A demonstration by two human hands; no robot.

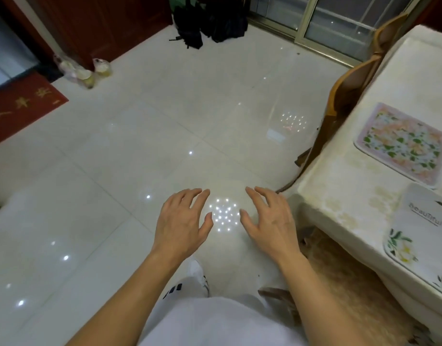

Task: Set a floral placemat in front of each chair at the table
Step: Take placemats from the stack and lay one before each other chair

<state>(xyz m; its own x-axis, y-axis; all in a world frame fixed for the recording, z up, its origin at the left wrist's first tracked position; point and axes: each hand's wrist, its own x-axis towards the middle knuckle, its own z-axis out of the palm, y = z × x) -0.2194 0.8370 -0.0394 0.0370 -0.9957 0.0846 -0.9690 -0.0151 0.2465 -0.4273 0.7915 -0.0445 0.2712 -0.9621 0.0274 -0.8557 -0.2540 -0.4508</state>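
Head view, hands: I see both held out palm-down over the tiled floor (pixel 140 146), well apart from the table.
Left hand (pixel 182 221): fingers spread and relaxed, empty, thumb pointing inward toward the other hand.
Right hand (pixel 270 218): also spread wide and holding nothing, fingers slightly curled, thumb inward; its forearm crosses in front of a wooden chair seat (pixel 339 275).
Table (pixel 339 191): at the right, covered in a pale cloth, its near corner just beside my right hand.
Pink floral placemat (pixel 402 143): lies flat near the table's left edge, in front of the wooden chair (pixel 349 96) tucked against that edge.
White floral placemat (pixel 419 236): lies near the table's near edge, above the chair seat; it bears printed lettering I can only partly read, and the picture's right edge cuts it off.
Hard to make out: dark bags (pixel 210 18) at the far wall, blurred; plastic bags (pixel 82 71) by the red door, contents unclear; red doormat (pixel 22 106) cut off at left.
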